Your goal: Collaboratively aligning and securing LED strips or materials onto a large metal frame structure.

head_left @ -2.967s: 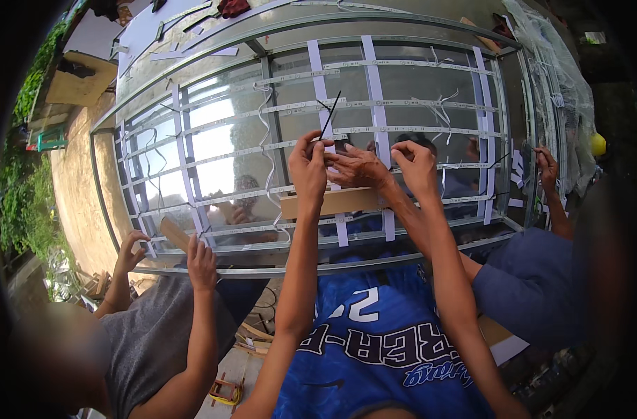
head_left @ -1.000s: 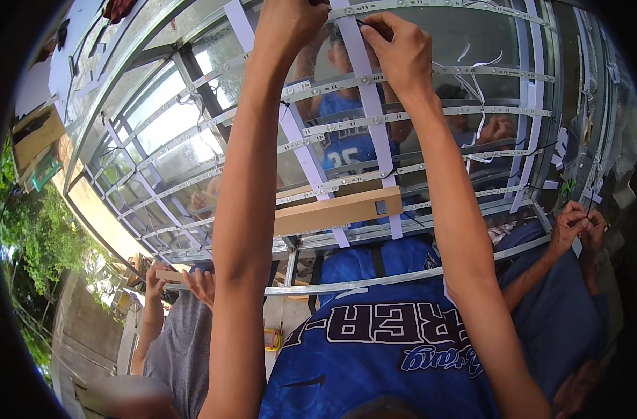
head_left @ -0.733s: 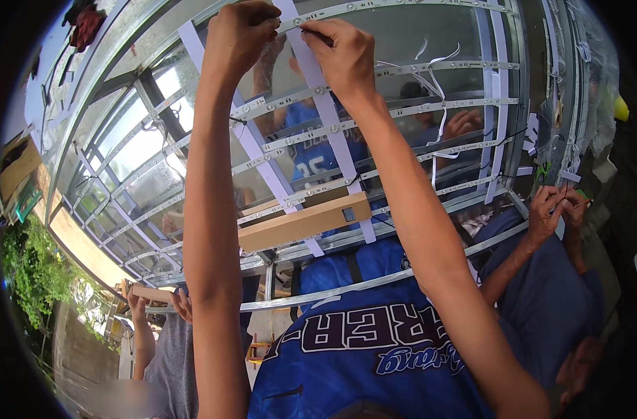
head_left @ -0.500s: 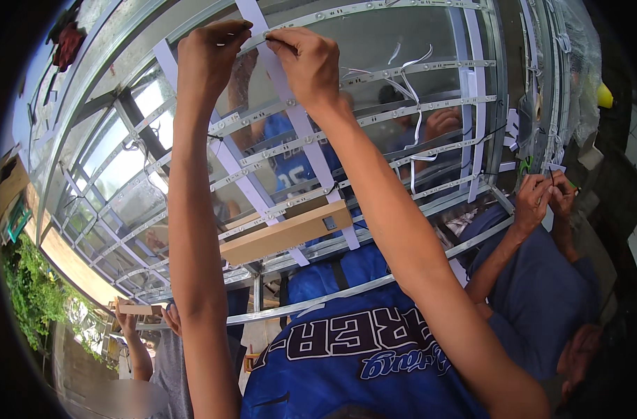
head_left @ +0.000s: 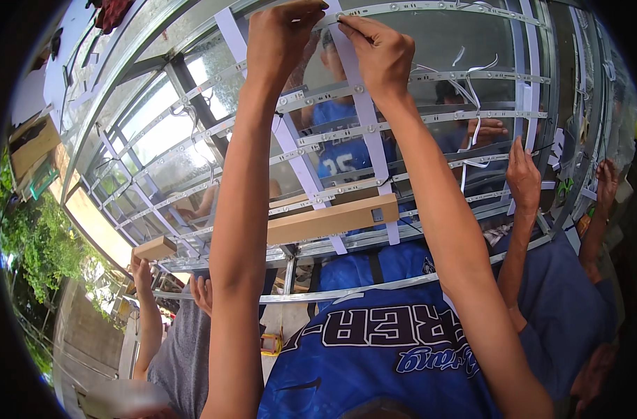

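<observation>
Both my arms reach up to the top of a reflective panel [head_left: 416,105] crossed by rows of LED strips. My left hand [head_left: 285,38] is closed, with thumb and fingertips pinched at the topmost LED strip [head_left: 395,8]. Close beside it, my right hand [head_left: 382,56] pinches the same strip, where it crosses a white upright band [head_left: 361,98]. The fingertips of the two hands are a short way apart. Exactly what lies between them is too small to see.
A long cardboard box [head_left: 332,218] lies across the lower strips. Loose white wires [head_left: 476,98] hang at the right. A metal frame [head_left: 374,285] edges the panel. One co-worker's hand [head_left: 524,178] is raised at the right; another co-worker at the left holds a smaller cardboard box [head_left: 155,248].
The view has shifted, so the panel sits farther right and lower. My hands stay pinched at the top strip. The right co-worker's hands have parted, one rising toward the panel.
</observation>
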